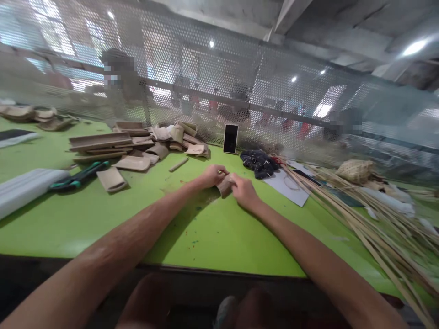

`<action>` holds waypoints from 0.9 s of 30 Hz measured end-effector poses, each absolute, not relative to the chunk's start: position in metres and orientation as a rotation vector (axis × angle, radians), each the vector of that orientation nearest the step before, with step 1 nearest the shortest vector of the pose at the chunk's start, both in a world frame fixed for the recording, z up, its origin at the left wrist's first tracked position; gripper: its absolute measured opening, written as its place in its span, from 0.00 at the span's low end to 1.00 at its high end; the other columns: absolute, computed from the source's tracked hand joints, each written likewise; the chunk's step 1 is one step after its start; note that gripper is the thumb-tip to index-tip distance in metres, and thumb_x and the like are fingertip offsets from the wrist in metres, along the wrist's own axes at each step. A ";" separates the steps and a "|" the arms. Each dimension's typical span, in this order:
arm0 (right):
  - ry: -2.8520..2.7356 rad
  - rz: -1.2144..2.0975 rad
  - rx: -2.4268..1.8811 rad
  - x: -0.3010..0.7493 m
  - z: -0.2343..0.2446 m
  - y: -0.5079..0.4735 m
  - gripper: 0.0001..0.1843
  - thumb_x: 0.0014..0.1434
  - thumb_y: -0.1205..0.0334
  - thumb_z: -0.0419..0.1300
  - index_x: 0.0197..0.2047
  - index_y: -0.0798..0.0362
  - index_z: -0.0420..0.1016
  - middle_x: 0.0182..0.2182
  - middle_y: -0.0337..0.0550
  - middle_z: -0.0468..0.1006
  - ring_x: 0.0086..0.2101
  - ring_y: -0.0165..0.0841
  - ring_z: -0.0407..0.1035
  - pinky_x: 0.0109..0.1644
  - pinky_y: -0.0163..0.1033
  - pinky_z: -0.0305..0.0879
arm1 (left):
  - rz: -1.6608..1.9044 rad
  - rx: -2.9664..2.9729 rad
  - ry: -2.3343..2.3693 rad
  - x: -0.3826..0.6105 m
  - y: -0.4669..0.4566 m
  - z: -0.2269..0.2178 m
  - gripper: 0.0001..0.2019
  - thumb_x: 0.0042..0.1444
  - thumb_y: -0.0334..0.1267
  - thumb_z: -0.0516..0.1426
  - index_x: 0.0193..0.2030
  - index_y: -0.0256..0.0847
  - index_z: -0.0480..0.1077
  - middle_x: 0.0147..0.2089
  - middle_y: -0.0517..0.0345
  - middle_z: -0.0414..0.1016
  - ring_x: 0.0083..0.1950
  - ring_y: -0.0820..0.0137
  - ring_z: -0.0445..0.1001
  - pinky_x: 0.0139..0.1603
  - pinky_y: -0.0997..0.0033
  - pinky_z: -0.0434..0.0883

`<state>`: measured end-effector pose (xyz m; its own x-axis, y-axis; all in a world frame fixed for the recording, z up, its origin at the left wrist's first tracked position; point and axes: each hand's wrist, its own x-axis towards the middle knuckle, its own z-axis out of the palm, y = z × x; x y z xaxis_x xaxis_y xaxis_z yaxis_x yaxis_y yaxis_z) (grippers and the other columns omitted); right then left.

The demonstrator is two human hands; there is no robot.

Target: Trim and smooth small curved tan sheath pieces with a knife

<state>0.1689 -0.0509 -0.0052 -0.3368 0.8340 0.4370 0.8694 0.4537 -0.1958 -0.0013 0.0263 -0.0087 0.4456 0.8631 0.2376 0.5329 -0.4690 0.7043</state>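
Observation:
Both of my hands meet over the middle of the green table (103, 219). My left hand (212, 175) and my right hand (243, 189) are both closed around a small curved tan bamboo piece (224, 185), holding it just above the tabletop. My fingers pinch its upper edge from either side. Part of the piece is hidden under my fingers.
A heap of tan bamboo pieces (137, 146) lies at the back left, with a green-handled tool (78, 179) beside it. A phone (230, 138) leans against the perforated mesh screen (219, 91). Dark cloth (259, 162), white paper (291, 187) and long bamboo strips (370, 219) lie to the right.

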 end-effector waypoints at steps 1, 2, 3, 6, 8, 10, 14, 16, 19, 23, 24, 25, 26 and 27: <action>-2.266 -0.103 -1.370 0.167 -0.006 -0.053 0.07 0.62 0.70 0.52 0.39 0.52 0.70 0.32 0.44 0.77 0.29 0.35 0.65 0.35 0.37 0.53 | 0.812 2.159 1.179 -0.001 0.028 -0.010 0.16 0.56 0.34 0.54 0.45 0.35 0.80 0.33 0.50 0.80 0.30 0.67 0.71 0.30 0.70 0.66; -2.303 -0.114 -1.337 0.165 -0.006 -0.053 0.06 0.62 0.68 0.53 0.39 0.52 0.70 0.32 0.44 0.77 0.30 0.35 0.66 0.35 0.37 0.53 | 0.830 2.172 1.178 -0.001 0.029 -0.011 0.15 0.56 0.36 0.54 0.44 0.36 0.80 0.32 0.50 0.80 0.29 0.68 0.70 0.30 0.70 0.65; -2.326 -0.109 -1.332 0.165 -0.006 -0.053 0.06 0.62 0.67 0.53 0.39 0.51 0.70 0.32 0.44 0.77 0.30 0.35 0.66 0.35 0.37 0.53 | 0.835 2.187 1.169 -0.001 0.030 -0.013 0.15 0.55 0.36 0.54 0.44 0.36 0.80 0.31 0.51 0.79 0.29 0.68 0.70 0.30 0.70 0.65; -2.240 -0.169 -1.458 0.170 -0.003 -0.048 0.09 0.61 0.71 0.50 0.38 0.52 0.69 0.28 0.42 0.75 0.29 0.36 0.65 0.34 0.37 0.51 | 0.874 2.237 1.089 -0.002 0.033 -0.016 0.14 0.54 0.36 0.55 0.43 0.37 0.80 0.34 0.50 0.80 0.31 0.67 0.72 0.32 0.70 0.66; -2.190 -0.189 -1.487 0.172 -0.004 -0.046 0.09 0.60 0.71 0.49 0.37 0.52 0.68 0.27 0.42 0.74 0.28 0.36 0.64 0.34 0.37 0.51 | 0.895 2.237 1.070 -0.002 0.034 -0.017 0.14 0.55 0.36 0.55 0.42 0.37 0.80 0.34 0.49 0.80 0.32 0.67 0.72 0.34 0.69 0.67; -2.209 -0.167 -1.425 0.173 -0.008 -0.047 0.08 0.61 0.70 0.49 0.37 0.51 0.68 0.27 0.41 0.74 0.28 0.36 0.65 0.34 0.37 0.52 | 0.893 2.216 1.097 -0.002 0.034 -0.016 0.14 0.55 0.37 0.55 0.42 0.37 0.80 0.33 0.49 0.80 0.32 0.66 0.72 0.34 0.69 0.68; -2.271 -0.118 -1.337 0.175 -0.013 -0.047 0.07 0.60 0.70 0.51 0.39 0.50 0.68 0.28 0.41 0.75 0.28 0.35 0.65 0.35 0.37 0.53 | 0.895 2.199 1.093 -0.003 0.033 -0.015 0.13 0.53 0.34 0.55 0.41 0.38 0.80 0.35 0.48 0.81 0.33 0.65 0.72 0.35 0.68 0.69; -2.192 -0.142 -1.421 0.177 -0.012 -0.045 0.09 0.59 0.72 0.51 0.38 0.51 0.68 0.28 0.41 0.75 0.29 0.36 0.65 0.35 0.37 0.53 | 0.916 2.202 1.073 -0.003 0.032 -0.014 0.13 0.54 0.34 0.55 0.41 0.38 0.80 0.37 0.47 0.81 0.33 0.65 0.73 0.37 0.67 0.69; -2.135 -0.103 -1.486 0.175 -0.009 -0.046 0.09 0.61 0.72 0.50 0.38 0.51 0.68 0.27 0.41 0.74 0.28 0.35 0.65 0.34 0.36 0.53 | 0.894 2.216 1.108 -0.004 0.032 -0.013 0.13 0.54 0.34 0.55 0.41 0.38 0.80 0.36 0.48 0.81 0.34 0.65 0.73 0.37 0.67 0.69; -2.229 0.000 -1.376 0.171 -0.009 -0.050 0.07 0.63 0.68 0.52 0.41 0.51 0.70 0.29 0.41 0.76 0.29 0.35 0.66 0.35 0.36 0.55 | 0.848 2.228 1.139 -0.004 0.034 -0.015 0.15 0.54 0.33 0.54 0.43 0.37 0.80 0.35 0.49 0.81 0.33 0.65 0.73 0.34 0.68 0.68; -2.227 -0.008 -1.380 0.172 -0.009 -0.049 0.07 0.62 0.68 0.52 0.41 0.51 0.70 0.29 0.41 0.76 0.29 0.35 0.67 0.35 0.36 0.55 | 0.851 2.228 1.133 -0.004 0.034 -0.015 0.15 0.53 0.33 0.54 0.43 0.37 0.80 0.35 0.49 0.81 0.33 0.65 0.73 0.34 0.68 0.68; -2.208 -0.026 -1.411 0.173 -0.009 -0.046 0.08 0.62 0.69 0.52 0.42 0.51 0.70 0.29 0.42 0.77 0.29 0.36 0.67 0.36 0.37 0.55 | 0.855 2.227 1.122 -0.005 0.035 -0.016 0.15 0.53 0.33 0.54 0.44 0.37 0.80 0.35 0.49 0.81 0.33 0.65 0.73 0.34 0.68 0.68; -2.178 -0.050 -1.458 0.176 -0.008 -0.044 0.09 0.61 0.70 0.52 0.42 0.51 0.71 0.29 0.42 0.77 0.30 0.36 0.67 0.36 0.37 0.55 | 0.857 2.224 1.107 -0.005 0.036 -0.017 0.16 0.53 0.34 0.53 0.44 0.37 0.79 0.36 0.49 0.81 0.33 0.65 0.73 0.34 0.68 0.68; -2.137 -0.078 -1.512 0.178 -0.008 -0.041 0.09 0.60 0.71 0.52 0.42 0.52 0.71 0.29 0.42 0.76 0.30 0.37 0.67 0.35 0.37 0.55 | 0.859 2.221 1.096 -0.005 0.036 -0.017 0.16 0.53 0.34 0.53 0.44 0.37 0.79 0.36 0.49 0.81 0.33 0.65 0.73 0.34 0.68 0.68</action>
